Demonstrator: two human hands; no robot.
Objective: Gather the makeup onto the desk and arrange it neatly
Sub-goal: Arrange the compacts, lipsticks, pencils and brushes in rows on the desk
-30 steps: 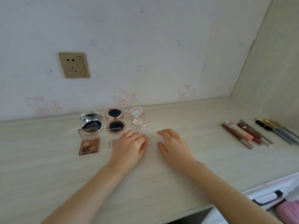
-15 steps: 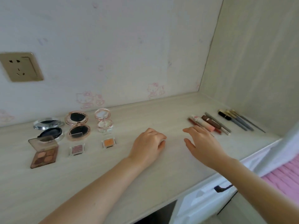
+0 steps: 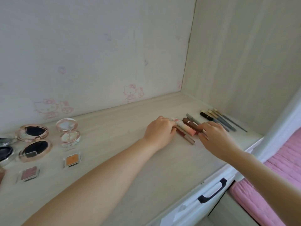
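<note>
Compacts [image 3: 34, 139] lying open on desk [image 3: 130, 168], powder pans showing, leftmost cut off, both hands' curled fingers, left hand [image 3: 158, 132], right hand [image 3: 215, 136], touching lip tubes [image 3: 185, 128], actual grip unclear.

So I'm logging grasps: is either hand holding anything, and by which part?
Nothing is lifted. The left hand and right hand bracket the lip tubes from either side; any actual grip cannot be told.
</note>
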